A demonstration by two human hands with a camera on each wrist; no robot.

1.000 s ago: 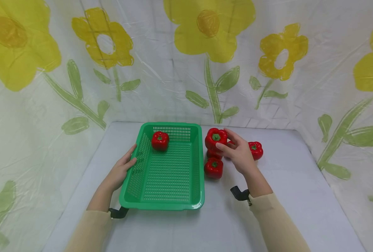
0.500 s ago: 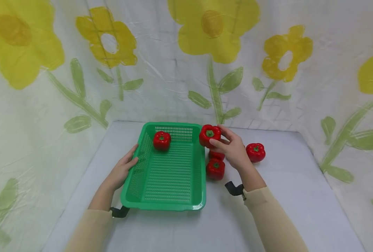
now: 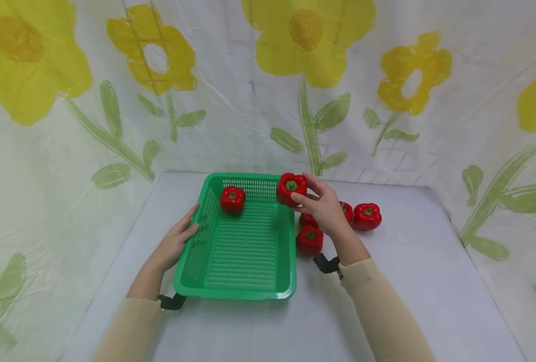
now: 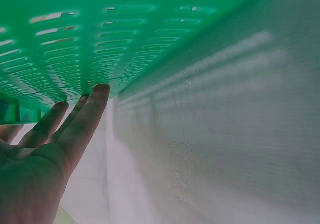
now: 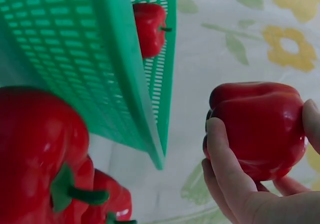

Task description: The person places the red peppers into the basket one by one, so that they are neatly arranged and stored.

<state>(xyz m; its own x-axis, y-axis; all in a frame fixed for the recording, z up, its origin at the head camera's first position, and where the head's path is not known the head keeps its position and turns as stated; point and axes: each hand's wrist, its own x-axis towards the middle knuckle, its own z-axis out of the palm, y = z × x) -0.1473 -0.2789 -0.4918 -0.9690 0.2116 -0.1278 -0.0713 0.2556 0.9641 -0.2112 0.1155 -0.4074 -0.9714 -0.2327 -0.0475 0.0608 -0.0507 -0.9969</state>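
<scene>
My right hand (image 3: 323,207) grips a red bell pepper (image 3: 291,188) by its sides, raised over the far right corner of a green basket (image 3: 292,271). In the right wrist view this held pepper (image 5: 257,129) sits between thumb and fingers, apart from the basket rim. Another red bell pepper (image 3: 232,200) lies inside the basket at its far left. My left hand (image 3: 170,246) rests against the basket's left side. The left wrist view shows its fingers (image 4: 82,129) straight, touching the slotted outer wall.
Several more red bell peppers stand right of the basket: a near one (image 3: 310,241), one behind it (image 3: 308,219) partly hidden by my right hand, and a far right one (image 3: 367,216). A flower-patterned curtain (image 3: 231,125) encloses the white table (image 3: 408,251).
My right hand has carried its bell pepper left, from above the loose peppers to over the basket's right rim. A pepper behind that hand has come into sight. The left hand stays on the basket.
</scene>
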